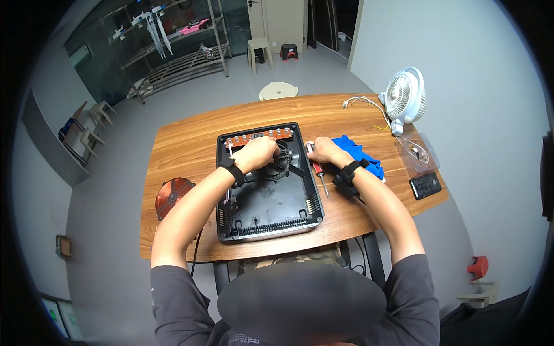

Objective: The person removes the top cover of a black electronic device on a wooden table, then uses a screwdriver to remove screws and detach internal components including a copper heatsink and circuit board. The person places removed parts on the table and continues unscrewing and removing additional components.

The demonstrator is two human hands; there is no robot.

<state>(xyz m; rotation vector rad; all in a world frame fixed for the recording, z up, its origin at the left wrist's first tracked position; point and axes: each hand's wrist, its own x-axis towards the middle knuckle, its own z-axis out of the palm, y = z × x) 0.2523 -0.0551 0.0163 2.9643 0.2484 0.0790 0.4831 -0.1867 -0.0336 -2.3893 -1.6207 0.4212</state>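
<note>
Casing (pixel 277 205): black plastic, rounded rectangle, slotted edge. Left hand (pixel 259 153) inside, right hand (pixel 328 151) beside it at red screwdriver (pixel 318 169); can't tell either grip.

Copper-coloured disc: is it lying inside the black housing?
No, the copper-coloured disc lies on the wooden table, left of the black housing.

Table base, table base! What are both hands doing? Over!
Left hand at cooling fan in open induction-cooker shell. Right hand at red-handled screwdriver. Blue cloth close by.
</note>
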